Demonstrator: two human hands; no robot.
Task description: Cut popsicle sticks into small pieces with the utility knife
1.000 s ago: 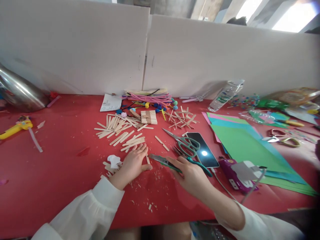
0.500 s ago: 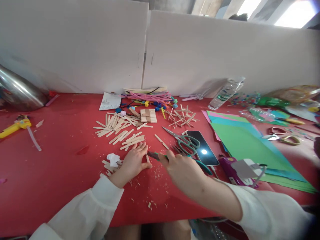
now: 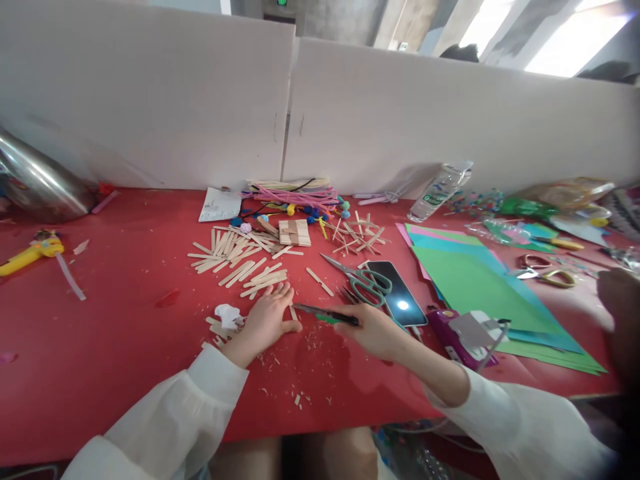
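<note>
My left hand (image 3: 269,318) lies on the red table, fingers stretched forward and thumb out to the side, holding down a wooden craft stick (image 3: 293,312) at its right edge. My right hand (image 3: 370,330) is closed around a dark craft knife (image 3: 327,314), whose tip points left and meets or nearly meets that stick. Something green shows just under the knife. Wood shavings (image 3: 298,400) are scattered below both hands. Beyond my left hand lies a pile of craft sticks (image 3: 233,247). A crumpled white tissue (image 3: 229,316) and more sticks sit beside my left wrist.
Green-handled scissors (image 3: 370,288) rest against a phone (image 3: 399,297). Coloured paper (image 3: 480,280) and a purple box (image 3: 450,337) lie right. A water bottle (image 3: 440,191) leans near the white partition (image 3: 425,120). A yellow glue gun (image 3: 33,257) is far left.
My right hand has moved slightly right and lower, turning so that more of the knife shows. My left hand stays on the stick. The view has shifted a little, and a dark shape appears at far right.
</note>
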